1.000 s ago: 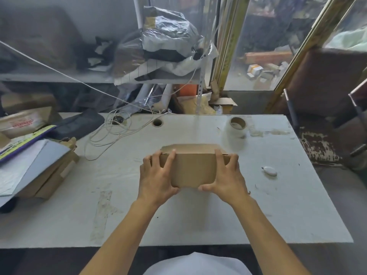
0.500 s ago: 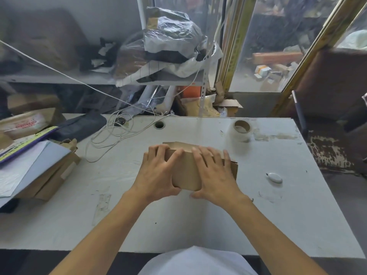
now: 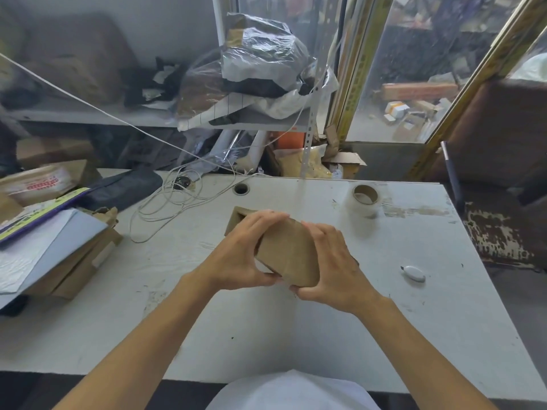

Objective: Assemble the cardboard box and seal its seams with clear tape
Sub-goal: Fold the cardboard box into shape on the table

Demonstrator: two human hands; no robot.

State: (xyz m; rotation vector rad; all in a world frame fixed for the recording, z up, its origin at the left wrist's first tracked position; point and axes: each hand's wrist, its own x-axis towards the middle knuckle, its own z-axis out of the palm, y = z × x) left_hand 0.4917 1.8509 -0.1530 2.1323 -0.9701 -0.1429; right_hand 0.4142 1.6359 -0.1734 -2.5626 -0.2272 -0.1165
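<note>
The white desk (image 3: 384,335) carries everything, and near its middle the cardboard box (image 3: 291,255) is held tilted, one open end toward the far left, apparently lifted off the surface at the near corner. The left hand (image 3: 236,258) grips the box's left side with fingers curled over its top edge and thumb beneath; the right hand (image 3: 334,264) holds the right side, fingers laid over the top panel and thumb hooked under the near corner. The roll of clear tape (image 3: 364,199) stands well apart at the far right of the desk, and a small white object (image 3: 413,273), perhaps a cutter, lies to the right of the hands. No tape shows on any seam, so sealing looks not yet begun. The risk, as I judge it: the thin board could buckle or a flap spring open if the squeeze is uneven while turning, and with both hands busy the flaps may slip when one lets go to reach the tape. A second ago the box sat flat and square to the person with a hand on either side; since then it has been turned and tipped, the hands closing in
</note>
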